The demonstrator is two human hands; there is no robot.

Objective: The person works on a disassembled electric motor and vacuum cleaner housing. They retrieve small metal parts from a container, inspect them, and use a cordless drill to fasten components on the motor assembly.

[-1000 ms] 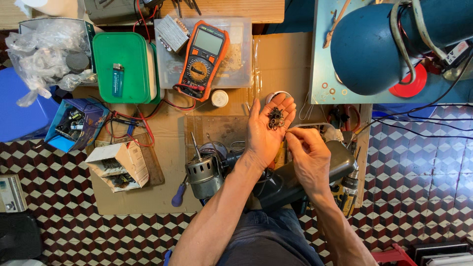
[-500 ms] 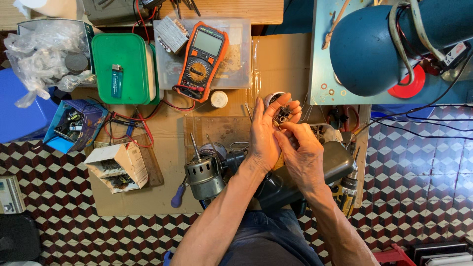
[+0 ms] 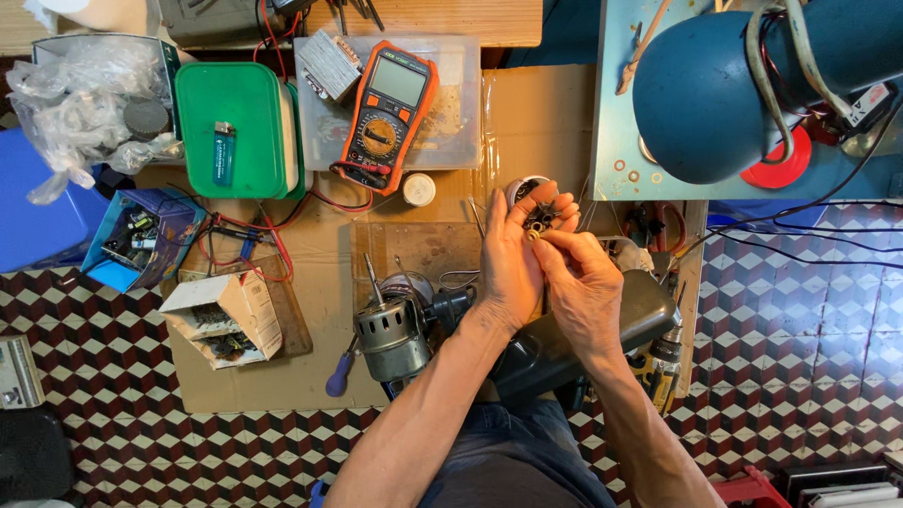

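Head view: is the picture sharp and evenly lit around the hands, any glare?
Head view: even light, soft shadows; left hand and right hand sharp, the small dark parts between them too tiny to resolve; mild glare on the plastic sheet; edges bend slightly.

Bright, even light from above, sharp across the cardboard-covered bench (image 3: 320,376) – soft, short shadows under the tools, mild glare on the blue lamp shade (image 3: 715,94), slight wide-angle stretch toward the corners
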